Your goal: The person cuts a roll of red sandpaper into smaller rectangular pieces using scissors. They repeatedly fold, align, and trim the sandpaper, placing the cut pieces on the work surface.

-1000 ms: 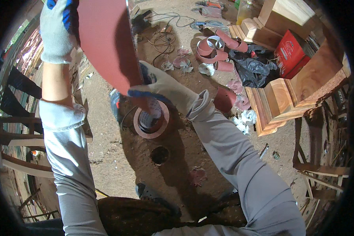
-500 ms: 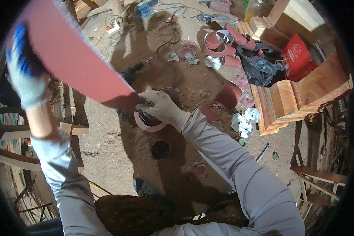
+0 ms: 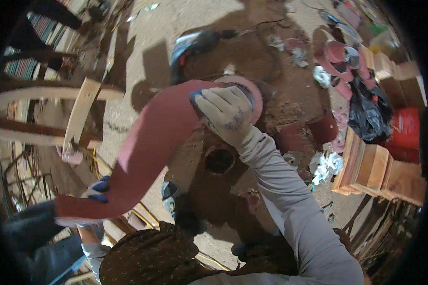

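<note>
Head camera view: one long reddish strip (image 3: 157,137) hangs in a bent curve between two gloved hands, from the middle of the picture down to the lower left. Right hand (image 3: 230,114) is at its upper end; its fingers are bent and pressed together upon the strip, while the thumb side is hidden, so I cannot tell how the thumb stands. This hand also covers part of a pinkish roll (image 3: 256,97), and the inside of the roll is difficult to see. Left hand (image 3: 98,191) pinches the strip near its lower end: blue fingertips lie over the face, a little apart, and the palm is hidden behind. Left forearm is mostly cut from sight by the strip and by dark brown cloth (image 3: 142,256) on the person's lap. Beside the strip's lower end, the dark blue fabric (image 3: 31,232) is blurred and runs into the black rim; I cannot tell whose it is.

About the edges: a wooden frame (image 3: 81,111) stands left of the strip, with a pale stretch of floor (image 3: 121,114) between them. At right, brown ground (image 3: 290,209) gives some room between the right sleeve and the stepped wooden block (image 3: 373,166), which is well apart from both hands.
</note>
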Demonstrator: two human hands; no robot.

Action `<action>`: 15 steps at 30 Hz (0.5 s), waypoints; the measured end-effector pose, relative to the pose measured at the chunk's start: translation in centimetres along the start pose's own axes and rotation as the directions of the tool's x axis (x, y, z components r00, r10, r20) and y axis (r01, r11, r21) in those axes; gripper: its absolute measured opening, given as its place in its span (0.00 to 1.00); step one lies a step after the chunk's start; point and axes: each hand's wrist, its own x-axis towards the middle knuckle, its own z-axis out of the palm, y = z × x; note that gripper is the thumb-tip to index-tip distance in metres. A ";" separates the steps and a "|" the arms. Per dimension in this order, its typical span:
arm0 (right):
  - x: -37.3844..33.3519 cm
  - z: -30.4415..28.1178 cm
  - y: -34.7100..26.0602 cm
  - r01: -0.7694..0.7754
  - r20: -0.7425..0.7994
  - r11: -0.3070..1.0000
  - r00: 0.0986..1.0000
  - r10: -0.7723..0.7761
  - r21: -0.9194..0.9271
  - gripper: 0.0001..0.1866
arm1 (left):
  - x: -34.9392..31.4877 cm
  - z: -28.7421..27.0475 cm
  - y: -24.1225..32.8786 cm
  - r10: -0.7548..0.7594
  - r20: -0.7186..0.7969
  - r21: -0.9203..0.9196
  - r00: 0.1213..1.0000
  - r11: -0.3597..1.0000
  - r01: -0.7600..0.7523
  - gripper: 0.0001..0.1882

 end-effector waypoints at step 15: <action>-3.4 -2.9 -6.8 0.097 0.269 0.981 0.953 -0.141 0.170 0.16 | -5.6 -2.1 -2.6 -0.334 0.307 -0.266 0.891 0.869 0.418 0.13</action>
